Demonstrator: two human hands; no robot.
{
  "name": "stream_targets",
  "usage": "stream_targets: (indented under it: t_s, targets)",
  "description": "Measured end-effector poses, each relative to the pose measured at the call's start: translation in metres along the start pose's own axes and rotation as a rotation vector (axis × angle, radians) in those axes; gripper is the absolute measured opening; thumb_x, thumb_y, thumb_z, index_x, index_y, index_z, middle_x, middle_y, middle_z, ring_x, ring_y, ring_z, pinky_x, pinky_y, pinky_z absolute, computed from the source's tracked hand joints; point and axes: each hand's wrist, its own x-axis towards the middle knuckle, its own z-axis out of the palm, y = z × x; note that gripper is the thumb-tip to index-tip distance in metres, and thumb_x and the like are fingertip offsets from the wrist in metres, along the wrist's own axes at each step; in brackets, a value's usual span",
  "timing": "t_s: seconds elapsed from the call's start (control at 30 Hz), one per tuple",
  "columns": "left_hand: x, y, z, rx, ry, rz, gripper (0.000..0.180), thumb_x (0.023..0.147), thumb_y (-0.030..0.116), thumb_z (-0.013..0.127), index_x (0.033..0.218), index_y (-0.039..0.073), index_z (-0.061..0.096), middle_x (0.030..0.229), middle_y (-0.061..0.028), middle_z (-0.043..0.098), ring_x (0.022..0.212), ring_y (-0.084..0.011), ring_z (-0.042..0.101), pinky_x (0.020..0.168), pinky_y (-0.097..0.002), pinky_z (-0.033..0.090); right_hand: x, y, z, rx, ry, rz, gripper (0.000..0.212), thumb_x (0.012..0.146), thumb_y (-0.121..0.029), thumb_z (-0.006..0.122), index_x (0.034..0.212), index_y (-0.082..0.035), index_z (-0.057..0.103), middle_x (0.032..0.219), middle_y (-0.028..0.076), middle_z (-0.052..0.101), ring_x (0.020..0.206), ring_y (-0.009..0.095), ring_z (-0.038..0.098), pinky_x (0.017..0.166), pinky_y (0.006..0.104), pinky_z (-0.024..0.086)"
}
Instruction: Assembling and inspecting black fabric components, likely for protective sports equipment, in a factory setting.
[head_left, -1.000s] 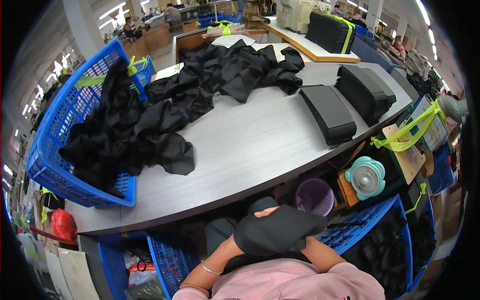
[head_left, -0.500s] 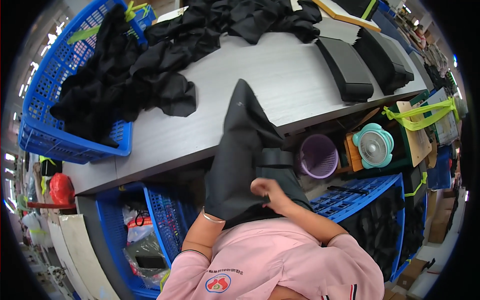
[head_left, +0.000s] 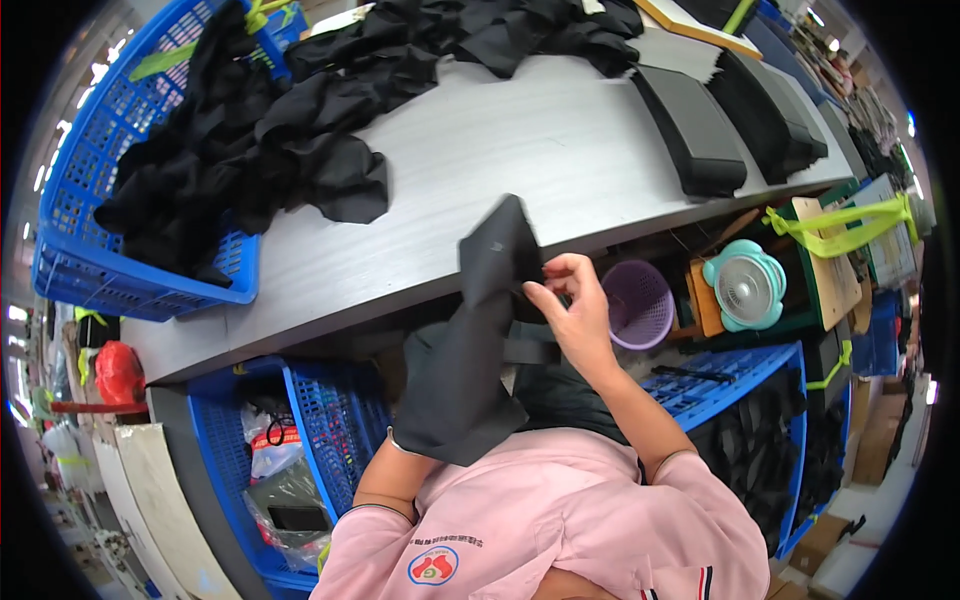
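A piece of black fabric (head_left: 465, 385) hangs folded over my left forearm and lap. Its upper end stands up against the front edge of the table, with a small pale mark near the top. My left hand is hidden beneath this fabric; only the forearm with a bracelet shows. At the fabric's right edge is my right hand (head_left: 578, 310), thumb and forefinger pinched on it, the other fingers curled. On the table (head_left: 450, 140) lies a heap of loose black fabric pieces (head_left: 340, 180), spilling out of a blue basket (head_left: 140, 285).
Two stacks of black cut pieces (head_left: 690, 135) lie at the table's right. Under its edge stand a purple bin (head_left: 640, 305) and a turquoise fan (head_left: 748, 285). Blue crates flank me: one with plastic bags (head_left: 290, 490) on the left, one with black pieces (head_left: 745, 460) on the right.
My right hand has moved up and forward from my lap to the fabric's edge. The fabric, spread over my lap before, is now lifted, narrower and folded.
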Motion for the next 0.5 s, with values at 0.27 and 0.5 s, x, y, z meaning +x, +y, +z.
stream_targets:
  t_s: [0.27, 0.5]
  targets:
    - [-0.028, -0.028, -0.02, -0.307, -0.071, -0.196, 0.076, 0.087, 0.024, 0.071, 0.149, -0.002, 0.035, 0.152, -0.0142, 0.041, 0.14, -0.0224, 0.04, 0.116, -0.0314, 0.03, -0.001, -0.044, -0.052, 0.164, -0.538, -0.177, 0.009, 0.083, -0.003, 0.074, 0.087, 0.005, 0.071, 0.096, 0.009, 0.068, 0.096, 0.023, 0.061, 0.093, 0.0348, 0.042]
    - [0.0, -0.013, 0.029, -0.707, -0.299, -0.216, 0.074, 0.09, 0.024, 0.07, 0.15, -0.002, 0.035, 0.152, -0.0132, 0.041, 0.139, -0.0225, 0.04, 0.117, -0.0316, 0.029, 0.046, -0.051, -0.051, 0.125, -0.234, -0.022, 0.022, 0.096, -0.013, 0.063, 0.08, 0.0, 0.058, 0.081, -0.001, 0.057, 0.077, 0.005, 0.047, 0.07, 0.0231, 0.041]
